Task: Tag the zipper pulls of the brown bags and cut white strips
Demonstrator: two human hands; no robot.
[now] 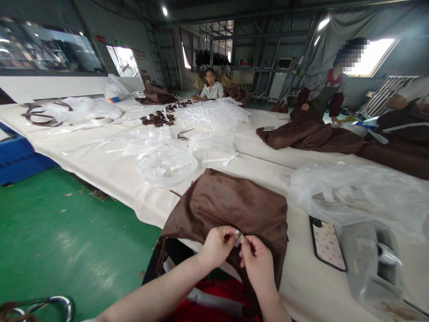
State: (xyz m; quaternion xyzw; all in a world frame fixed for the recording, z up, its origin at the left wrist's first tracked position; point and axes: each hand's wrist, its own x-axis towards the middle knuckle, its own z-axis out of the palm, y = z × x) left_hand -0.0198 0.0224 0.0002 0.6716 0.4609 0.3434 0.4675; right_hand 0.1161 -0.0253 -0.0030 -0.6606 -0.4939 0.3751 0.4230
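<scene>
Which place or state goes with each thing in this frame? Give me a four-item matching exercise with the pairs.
1. brown bag
2. phone
3. blue bin
4. left hand

A. at the picture's left edge
B. pinching a small white piece
C. lying at the table's near edge
D. flat, right of the bag

Pairs: 1-C; 2-D; 3-A; 4-B

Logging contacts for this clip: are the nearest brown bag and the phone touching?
Apart: the head view shows a strip of pale tabletop between the brown bag and the phone.
</scene>
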